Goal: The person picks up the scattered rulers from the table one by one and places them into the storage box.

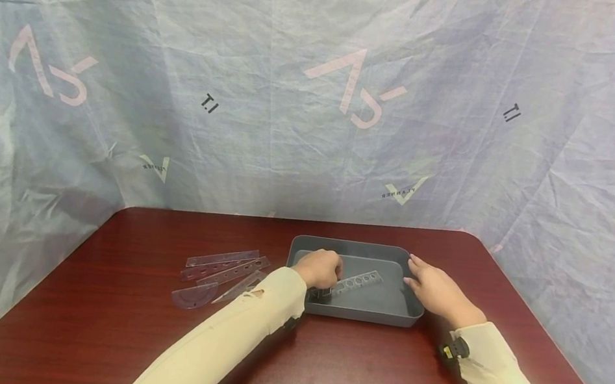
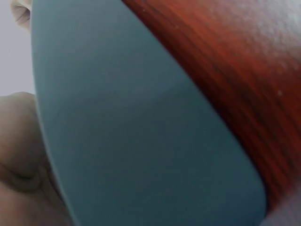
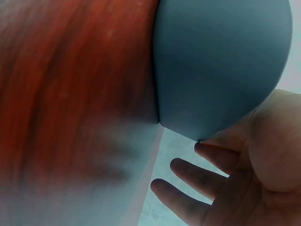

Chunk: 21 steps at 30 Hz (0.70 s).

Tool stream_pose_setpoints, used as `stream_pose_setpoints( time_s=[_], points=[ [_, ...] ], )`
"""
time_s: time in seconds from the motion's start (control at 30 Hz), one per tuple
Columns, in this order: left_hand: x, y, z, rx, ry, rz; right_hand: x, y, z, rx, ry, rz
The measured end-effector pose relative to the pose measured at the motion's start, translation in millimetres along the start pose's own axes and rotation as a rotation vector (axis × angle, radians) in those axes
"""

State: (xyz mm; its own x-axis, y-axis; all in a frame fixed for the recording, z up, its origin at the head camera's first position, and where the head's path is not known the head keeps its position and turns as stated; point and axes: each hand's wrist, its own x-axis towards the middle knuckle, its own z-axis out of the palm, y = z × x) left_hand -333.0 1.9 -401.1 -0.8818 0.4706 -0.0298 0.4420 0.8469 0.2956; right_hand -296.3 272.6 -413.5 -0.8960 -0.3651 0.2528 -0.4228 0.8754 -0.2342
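On the red table [image 1: 352, 375], a gray tray [image 1: 363, 316] at center-right contains 1 clear ruler [image 1: 359, 282]; other rulers [image 1: 223, 257] and a protractor [image 1: 194, 295] lie outside, center-left: work looks partway. Whether the left hand [image 1: 320, 268] grips anything is hidden; the right hand [image 1: 437, 292] rests, fingers extended, at the tray's edge.

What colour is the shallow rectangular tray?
The shallow rectangular tray is plain grey, clearest in the head view.

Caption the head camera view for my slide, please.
Left hand by a clear ruler in a gray tray, right hand at its right rim, clear drawing tools on the table.
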Motion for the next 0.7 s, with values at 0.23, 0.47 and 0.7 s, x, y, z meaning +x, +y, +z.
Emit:
stream_pose_setpoints(
  time_s=[0.23, 0.47, 0.7],
  points=[
    [-0.4, -0.9, -1.9, -0.010, 0.004, 0.009, 1.2, -0.4, 0.0, -0.013, 0.002, -0.011],
    [-1.8, -2.4, -4.9, -0.038, 0.006, 0.027, 0.7, 1.6, 0.6, -0.017, -0.003, -0.009],
    [-7.7, -11.8, -15.3, -0.115, 0.050, 0.063, 0.3, 2.0, 0.9, -0.018, 0.002, -0.011]
  ],
)
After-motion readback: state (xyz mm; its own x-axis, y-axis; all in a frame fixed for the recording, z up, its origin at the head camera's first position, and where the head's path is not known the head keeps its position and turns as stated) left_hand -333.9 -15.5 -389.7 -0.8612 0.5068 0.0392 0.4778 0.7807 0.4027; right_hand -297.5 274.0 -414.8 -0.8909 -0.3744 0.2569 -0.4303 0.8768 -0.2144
